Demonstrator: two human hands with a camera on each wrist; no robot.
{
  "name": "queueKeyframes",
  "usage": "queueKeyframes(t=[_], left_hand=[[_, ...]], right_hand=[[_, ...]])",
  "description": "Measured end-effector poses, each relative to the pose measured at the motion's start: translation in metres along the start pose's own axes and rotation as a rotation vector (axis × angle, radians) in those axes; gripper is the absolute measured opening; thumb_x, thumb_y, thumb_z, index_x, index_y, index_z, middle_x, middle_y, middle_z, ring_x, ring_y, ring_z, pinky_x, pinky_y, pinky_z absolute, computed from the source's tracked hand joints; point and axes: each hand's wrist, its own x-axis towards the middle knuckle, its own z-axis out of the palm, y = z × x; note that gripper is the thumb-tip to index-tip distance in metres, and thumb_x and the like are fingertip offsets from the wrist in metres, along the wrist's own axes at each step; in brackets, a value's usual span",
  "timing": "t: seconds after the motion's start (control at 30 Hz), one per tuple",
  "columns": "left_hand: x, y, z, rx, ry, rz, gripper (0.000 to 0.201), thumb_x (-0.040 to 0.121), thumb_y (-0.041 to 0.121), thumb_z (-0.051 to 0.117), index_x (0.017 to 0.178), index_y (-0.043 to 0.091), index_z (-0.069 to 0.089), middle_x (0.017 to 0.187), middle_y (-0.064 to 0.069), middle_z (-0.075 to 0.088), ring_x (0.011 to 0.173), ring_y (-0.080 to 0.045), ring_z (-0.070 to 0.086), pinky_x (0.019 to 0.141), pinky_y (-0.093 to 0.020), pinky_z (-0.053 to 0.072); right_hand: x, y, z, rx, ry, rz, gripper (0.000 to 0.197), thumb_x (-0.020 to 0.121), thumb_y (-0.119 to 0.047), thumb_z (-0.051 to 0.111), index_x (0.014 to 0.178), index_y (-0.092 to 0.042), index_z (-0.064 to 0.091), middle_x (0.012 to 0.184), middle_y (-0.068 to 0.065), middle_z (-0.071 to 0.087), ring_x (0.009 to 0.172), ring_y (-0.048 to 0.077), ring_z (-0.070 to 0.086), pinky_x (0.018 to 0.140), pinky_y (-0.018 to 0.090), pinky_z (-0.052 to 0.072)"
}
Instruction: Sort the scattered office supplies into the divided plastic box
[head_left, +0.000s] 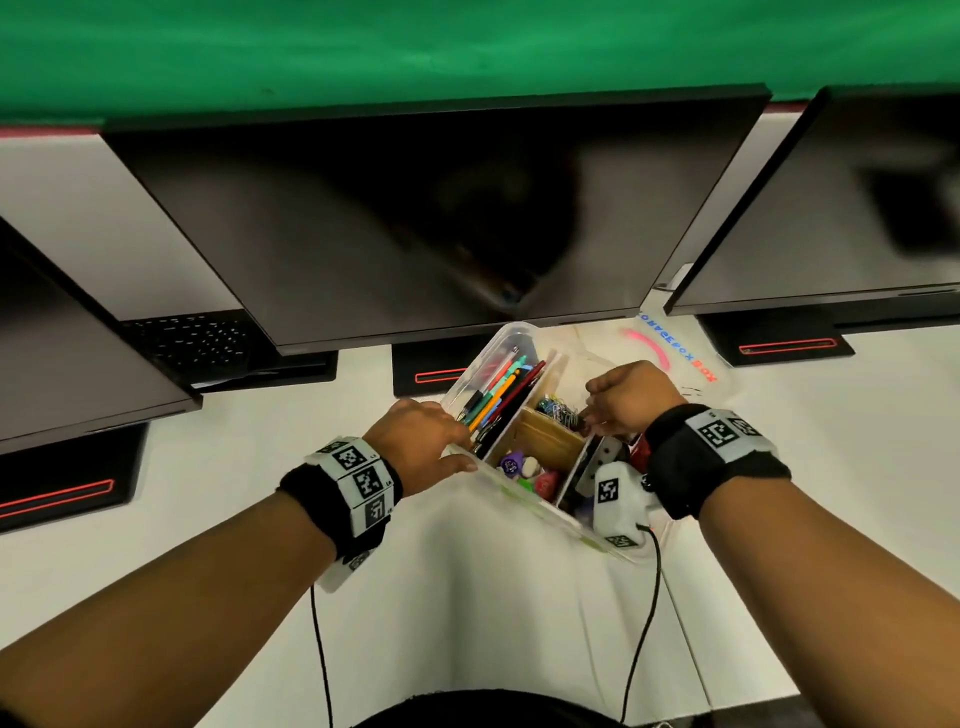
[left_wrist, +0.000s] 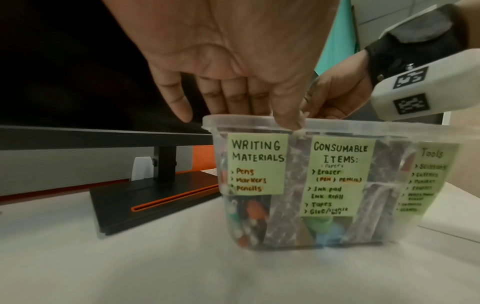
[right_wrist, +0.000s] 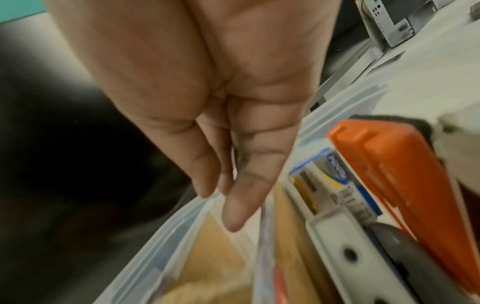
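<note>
The clear divided plastic box (head_left: 519, 500) (left_wrist: 363, 123) (right_wrist: 161, 236) stands on the white desk under the middle monitor. Green labels read Writing Materials (left_wrist: 257, 162), Consumable Items (left_wrist: 337, 174) and Tools (left_wrist: 428, 174). Pens (head_left: 498, 395) fill the left section; paper clips (head_left: 558, 410), a brown card (head_left: 545, 439) and erasers (head_left: 519, 467) lie in the middle. An orange stapler (right_wrist: 389, 164) and a staples pack (right_wrist: 324, 181) sit in the right one. My left hand (head_left: 421, 441) (left_wrist: 259, 115) rests straight fingers on the near-left rim. My right hand (head_left: 592, 421) (right_wrist: 221, 205) hovers beside the divider, fingertips pinched on something small and dark.
Three dark monitors (head_left: 415, 218) hang low over the desk, their black stand bases (head_left: 426, 374) just behind the box. The printed box lid (head_left: 670, 353) lies behind it on the right. A keyboard (head_left: 192, 338) sits back left. The white desk (head_left: 467, 597) stretches toward me.
</note>
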Motion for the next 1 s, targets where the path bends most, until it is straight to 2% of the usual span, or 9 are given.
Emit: queueKeyframes(t=[0.07, 0.17, 0.27, 0.43, 0.5, 0.6, 0.7, 0.83, 1.0], left_hand=[[-0.008, 0.000, -0.001, 0.026, -0.050, -0.011, 0.042, 0.087, 0.059, 0.046, 0.114, 0.031, 0.061, 0.125, 0.007, 0.063, 0.119, -0.014, 0.053, 0.108, -0.036, 0.031], [-0.022, -0.001, 0.001, 0.002, -0.141, -0.070, 0.044, 0.083, 0.063, 0.049, 0.109, 0.030, 0.064, 0.123, 0.009, 0.064, 0.122, -0.015, 0.050, 0.113, -0.038, 0.025], [-0.037, -0.003, 0.002, -0.049, -0.185, -0.133, 0.044, 0.078, 0.063, 0.058, 0.097, 0.025, 0.070, 0.105, 0.006, 0.070, 0.106, -0.015, 0.057, 0.093, -0.030, 0.046], [-0.060, -0.012, 0.006, -0.155, -0.348, -0.232, 0.047, 0.067, 0.062, 0.069, 0.079, 0.017, 0.072, 0.083, 0.001, 0.073, 0.081, -0.015, 0.066, 0.072, -0.031, 0.051], [-0.068, -0.016, 0.008, -0.184, -0.406, -0.264, 0.050, 0.066, 0.062, 0.070, 0.079, 0.014, 0.072, 0.082, -0.001, 0.072, 0.074, -0.015, 0.063, 0.066, -0.029, 0.049], [-0.074, -0.019, 0.005, -0.210, -0.435, -0.311, 0.049, 0.068, 0.063, 0.068, 0.078, 0.015, 0.069, 0.075, 0.001, 0.063, 0.068, -0.011, 0.054, 0.063, -0.026, 0.044], [-0.067, -0.026, -0.003, -0.229, -0.263, -0.331, 0.041, 0.075, 0.065, 0.058, 0.081, 0.025, 0.068, 0.086, 0.009, 0.066, 0.084, -0.010, 0.058, 0.083, -0.032, 0.052], [-0.042, -0.040, 0.002, -0.189, 0.182, -0.376, 0.027, 0.087, 0.040, 0.057, 0.109, 0.026, 0.064, 0.120, 0.006, 0.059, 0.120, -0.017, 0.046, 0.104, -0.031, 0.037], [-0.034, -0.042, 0.023, -0.200, 0.153, -0.532, 0.055, 0.091, 0.018, 0.052, 0.142, 0.020, 0.033, 0.155, -0.002, 0.017, 0.142, -0.022, 0.022, 0.114, -0.032, 0.029]], right_hand=[[0.001, -0.003, -0.007, -0.004, 0.024, -0.042, 0.019, 0.085, 0.007, 0.053, 0.077, -0.008, 0.062, 0.083, 0.016, 0.064, 0.061, 0.023, 0.061, 0.060, 0.032, 0.053], [0.008, -0.013, -0.016, -0.041, 0.050, -0.120, 0.013, 0.087, 0.001, 0.055, 0.086, -0.007, 0.064, 0.087, 0.012, 0.064, 0.066, 0.022, 0.060, 0.058, 0.030, 0.050], [0.019, -0.019, -0.029, -0.037, 0.081, -0.183, 0.010, 0.089, -0.003, 0.056, 0.093, -0.007, 0.064, 0.090, 0.012, 0.063, 0.068, 0.022, 0.060, 0.054, 0.026, 0.049], [0.044, -0.001, -0.036, -0.095, 0.115, -0.119, 0.017, 0.089, -0.005, 0.054, 0.100, 0.002, 0.066, 0.096, 0.017, 0.065, 0.078, 0.027, 0.060, 0.054, 0.026, 0.049], [0.057, 0.013, -0.030, -0.191, 0.072, -0.059, 0.019, 0.089, -0.005, 0.056, 0.104, 0.002, 0.065, 0.101, 0.020, 0.065, 0.085, 0.033, 0.063, 0.063, 0.034, 0.054], [0.075, 0.032, -0.017, -0.485, 0.047, -0.041, 0.030, 0.090, -0.013, 0.057, 0.117, -0.002, 0.062, 0.123, 0.019, 0.061, 0.113, 0.035, 0.058, 0.096, 0.040, 0.049], [0.086, 0.047, -0.004, -0.712, 0.069, -0.053, 0.042, 0.091, -0.019, 0.055, 0.130, -0.003, 0.051, 0.138, 0.016, 0.049, 0.128, 0.031, 0.046, 0.107, 0.035, 0.036], [0.101, 0.060, 0.007, -0.807, 0.115, -0.006, 0.044, 0.092, -0.019, 0.050, 0.133, -0.003, 0.043, 0.136, 0.019, 0.047, 0.125, 0.035, 0.047, 0.104, 0.040, 0.039], [0.104, 0.082, 0.008, -0.872, 0.101, 0.035, 0.043, 0.084, -0.012, 0.056, 0.125, -0.004, 0.044, 0.126, 0.018, 0.048, 0.118, 0.037, 0.050, 0.101, 0.043, 0.044]])
